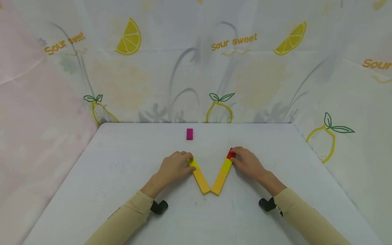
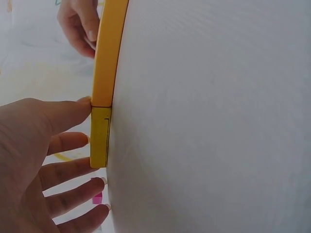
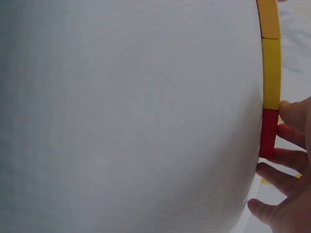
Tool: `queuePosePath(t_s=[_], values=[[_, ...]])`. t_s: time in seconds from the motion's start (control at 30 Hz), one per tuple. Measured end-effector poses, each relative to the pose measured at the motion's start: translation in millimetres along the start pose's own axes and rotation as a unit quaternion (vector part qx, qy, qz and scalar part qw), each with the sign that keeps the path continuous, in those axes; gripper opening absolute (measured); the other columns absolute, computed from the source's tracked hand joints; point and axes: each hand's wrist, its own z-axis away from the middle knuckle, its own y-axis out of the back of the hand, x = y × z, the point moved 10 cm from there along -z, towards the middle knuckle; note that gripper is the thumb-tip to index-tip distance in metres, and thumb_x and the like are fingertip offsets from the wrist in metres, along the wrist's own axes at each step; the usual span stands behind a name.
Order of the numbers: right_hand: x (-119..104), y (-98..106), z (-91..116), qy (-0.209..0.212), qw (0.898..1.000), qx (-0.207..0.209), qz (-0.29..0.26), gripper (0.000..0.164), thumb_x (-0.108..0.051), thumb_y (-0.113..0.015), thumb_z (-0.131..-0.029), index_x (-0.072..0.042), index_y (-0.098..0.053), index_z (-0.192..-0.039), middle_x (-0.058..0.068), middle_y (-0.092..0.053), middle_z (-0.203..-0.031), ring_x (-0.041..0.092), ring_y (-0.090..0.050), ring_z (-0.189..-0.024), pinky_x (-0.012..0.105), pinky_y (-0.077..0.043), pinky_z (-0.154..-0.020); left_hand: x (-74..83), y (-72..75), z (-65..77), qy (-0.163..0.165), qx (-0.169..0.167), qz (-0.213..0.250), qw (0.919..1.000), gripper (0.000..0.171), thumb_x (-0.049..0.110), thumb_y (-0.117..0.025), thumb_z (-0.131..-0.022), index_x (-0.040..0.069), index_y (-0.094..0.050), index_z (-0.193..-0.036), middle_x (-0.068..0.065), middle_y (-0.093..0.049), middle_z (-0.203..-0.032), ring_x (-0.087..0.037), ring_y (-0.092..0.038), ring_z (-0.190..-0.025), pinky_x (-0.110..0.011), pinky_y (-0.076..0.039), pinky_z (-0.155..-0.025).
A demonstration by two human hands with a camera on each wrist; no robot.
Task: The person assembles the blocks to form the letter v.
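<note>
Toy blocks form a V on the white table. Its left arm is a long orange block (image 1: 201,182) with a yellow block (image 2: 100,138) at the far end. My left hand (image 1: 174,166) holds that yellow block, thumb by the seam with the orange one and a finger at its far end. The right arm runs from another orange block (image 1: 219,183) through a yellow block (image 1: 226,165) to a red block (image 3: 269,133). With thumb and fingertips, my right hand (image 1: 249,163) grips the red block at the tip. The orange blocks meet at their near corners.
Beyond the V, a magenta block (image 1: 190,134) stands alone near the back edge of the table (image 1: 122,146). Behind the table hangs a lemon-patterned cloth (image 1: 171,68), which also lines the sides. A black device (image 1: 160,207) is strapped at each wrist.
</note>
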Motion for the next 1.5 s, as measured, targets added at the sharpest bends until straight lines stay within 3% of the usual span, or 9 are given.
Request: queuePosePath(t_s=[0.53,1.0,1.27,1.5], values=[[1.2,0.5,-0.5,0.001,1.0,0.003,0.006,0.033,-0.019,-0.068,-0.094,-0.004,-0.065,-0.122,0.011,-0.065,-0.126,0.029,-0.062,-0.113,0.048,-0.05,-0.101,-2.2,-3.4,-5.8,0.004,-0.019,-0.008,0.9998,0.034,0.048,-0.075,-0.083,0.026,-0.067,-0.108,0.004,-0.069,-0.117,-0.016,-0.061,-0.098,-0.04,-0.054,-0.078],[1.5,-0.2,-1.1,0.001,1.0,-0.004,-0.003,0.031,-0.018,-0.068,-0.094,-0.004,-0.065,-0.122,0.011,-0.065,-0.125,0.028,-0.062,-0.111,0.047,-0.051,-0.1,0.1,1.5,-9.9,-0.011,-0.041,-0.006,0.9991,0.031,0.047,-0.077,-0.082,0.026,-0.068,-0.103,0.007,-0.068,-0.104,-0.012,-0.054,-0.081,-0.031,-0.049,-0.069],[0.4,-0.5,-1.0,0.003,1.0,-0.005,-0.003,0.031,-0.017,-0.068,-0.094,-0.004,-0.065,-0.122,0.011,-0.065,-0.125,0.028,-0.062,-0.112,0.047,-0.051,-0.101,-5.6,6.5,-12.0,0.009,-0.013,0.025,0.9996,0.021,0.041,-0.071,-0.089,0.024,-0.07,-0.102,0.006,-0.07,-0.105,-0.011,-0.057,-0.082,-0.028,-0.051,-0.07],[0.7,-0.7,-1.7,-0.001,1.0,-0.008,-0.002,0.031,-0.017,-0.067,-0.094,-0.004,-0.065,-0.121,0.011,-0.065,-0.125,0.028,-0.062,-0.112,0.047,-0.051,-0.101,-8.4,4.0,-17.0,0.007,-0.002,0.04,0.9992,0.016,0.035,-0.069,-0.091,0.024,-0.071,-0.102,0.007,-0.07,-0.101,-0.012,-0.058,-0.084,-0.03,-0.051,-0.071]])
